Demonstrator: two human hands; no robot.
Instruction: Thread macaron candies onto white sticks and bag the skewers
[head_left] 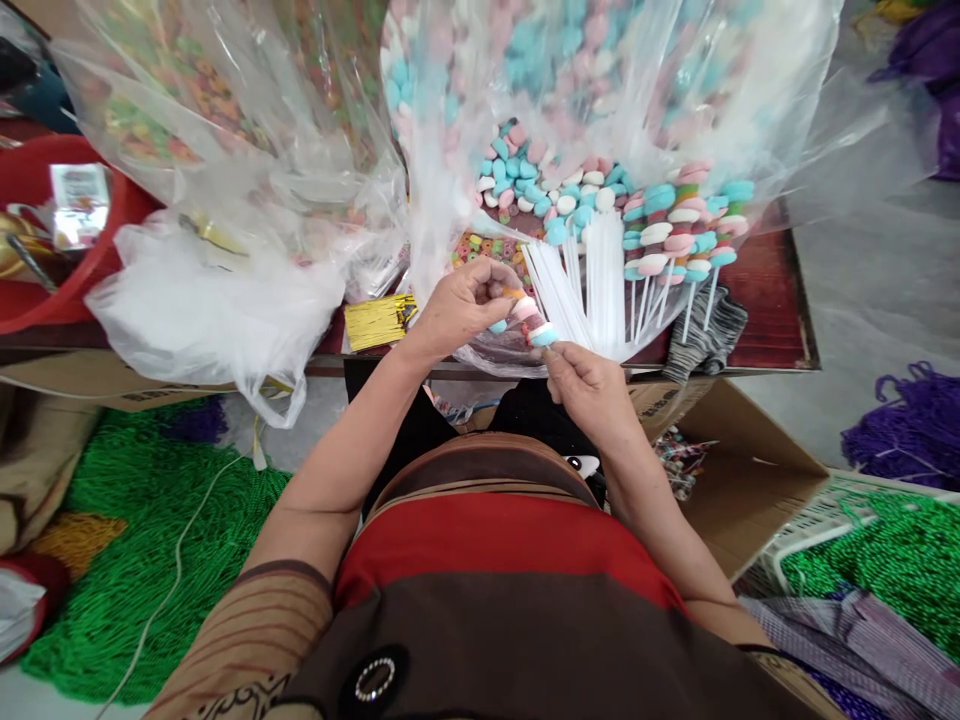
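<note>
Between my hands, above the table's front edge, is a partly filled candy skewer (533,322) with pink, red, white and blue sweets. My right hand (589,385) is closed around its lower end, which the fingers hide. My left hand (469,305) pinches a small orange candy (513,294) at the skewer's upper end. Just beyond lie white sticks (604,275) in a loose bundle. Finished candy skewers (679,225) are stacked to the right of them. Loose blue, pink and white sweets (525,180) spill from a clear bag, with small colourful ring candies (487,250) nearer me.
Left of my hands lie yellow twist ties (377,321), a crumpled plastic bag (202,290) and a red basin (82,270). A grey knitted glove (709,332) rests at the table's right. Below stand an open cardboard box (757,470) and green beads (885,565) in a crate.
</note>
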